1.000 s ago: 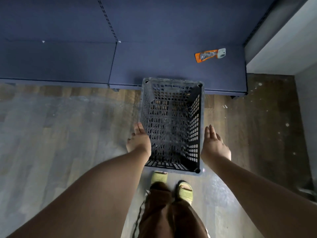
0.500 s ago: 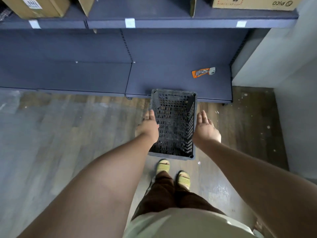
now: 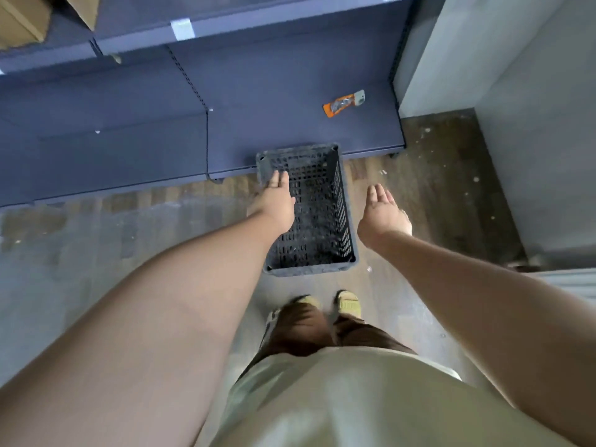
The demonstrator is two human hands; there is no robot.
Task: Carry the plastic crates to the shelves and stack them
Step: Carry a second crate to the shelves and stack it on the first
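Observation:
A dark perforated plastic crate (image 3: 317, 227) stands on the wooden floor, its far end at the front edge of the blue bottom shelf (image 3: 290, 124). My left hand (image 3: 274, 201) hovers over the crate's left rim with straight fingers; whether it touches the rim I cannot tell. My right hand (image 3: 382, 214) is open, palm turned inward, a little to the right of the crate and apart from it. Neither hand holds anything.
An orange packet (image 3: 343, 103) lies on the bottom shelf at the right. Cardboard boxes (image 3: 19, 21) sit on the upper shelf at top left. A grey wall (image 3: 516, 91) closes the right side. My sandalled feet (image 3: 346, 303) stand just behind the crate.
The view has risen and pulled back from the crate. Both hands have lifted away from the crate's sides; the right hand has moved further right. The crate has stayed on the floor.

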